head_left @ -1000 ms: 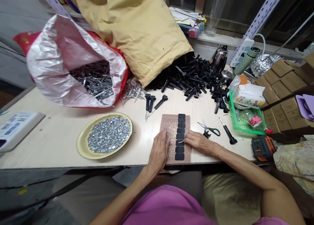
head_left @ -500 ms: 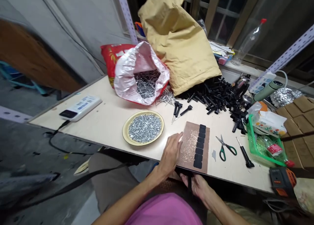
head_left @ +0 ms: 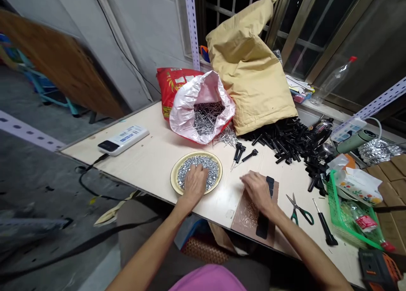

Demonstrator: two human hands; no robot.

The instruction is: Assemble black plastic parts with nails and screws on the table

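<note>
My left hand (head_left: 195,183) is in the cream bowl (head_left: 174,185), its fingers curled down among small silvery metal pieces (head_left: 213,166). Whatever its fingertips hold is hidden. My right hand (head_left: 258,189) is over a brown board (head_left: 242,223), its fingers loosely bent towards the left; I see nothing in them. A row of black rectangular pads (head_left: 261,226) runs along the board, partly covered by that hand. Just beyond lie several black-handled tools with thin metal shafts (head_left: 249,155).
Behind are an open red sack (head_left: 179,77) of thin metal rods, a large tan bag (head_left: 253,75) and a heap of black parts (head_left: 285,141). At the right lie scissors (head_left: 296,208), a black-handled tool (head_left: 325,227) and a green basket (head_left: 336,210). A white device (head_left: 123,141) lies left.
My left hand has gone from the board's left edge into the bowl. My right hand has come up from under the table edge, where it held something black, to above the board. The view has shifted.
</note>
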